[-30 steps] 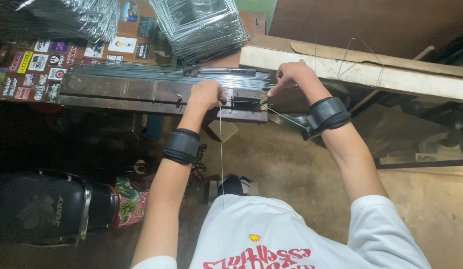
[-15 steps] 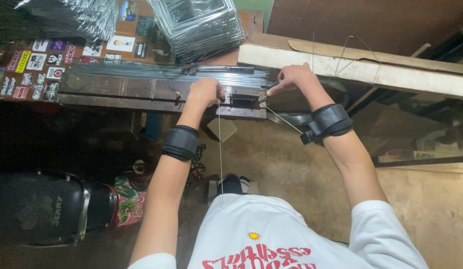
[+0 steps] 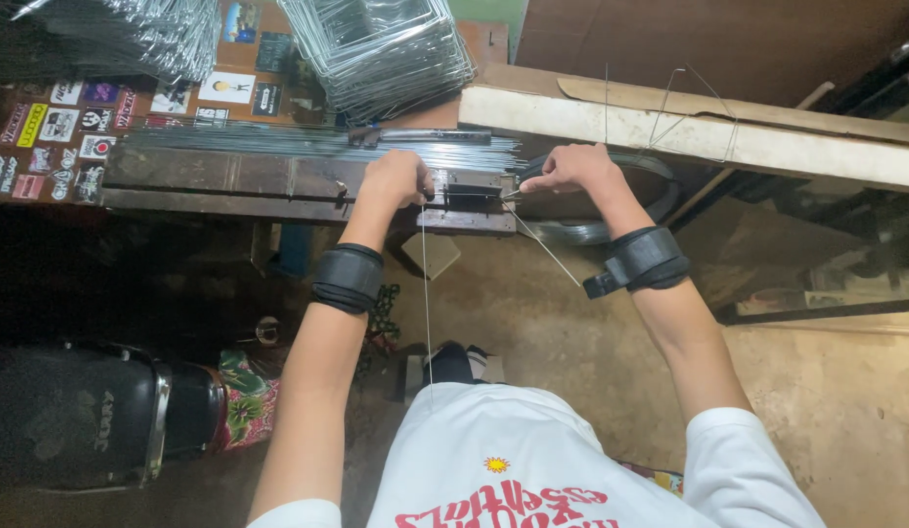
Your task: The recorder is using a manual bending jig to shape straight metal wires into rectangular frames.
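A person in a white printed shirt stands at a worn wooden workbench (image 3: pixel 210 176) that crosses the upper middle of the frame. The left hand (image 3: pixel 396 178) is curled into a closed fist, fingers together, pressing on a small dark metal bending jig (image 3: pixel 471 196) bolted to the bench edge at centre. The right hand (image 3: pixel 562 168), just right of the jig, has its fingers wrapped tight around a dark handle. A thin, straight steel wire (image 3: pixel 424 293) hangs down from the jig toward the person's chest. Both wrists wear black padded straps. A flat bundle of straight shiny wires (image 3: pixel 317 145) lies along the bench behind the hands, and a stack of bent wire frames (image 3: pixel 381 49) sits at upper centre.
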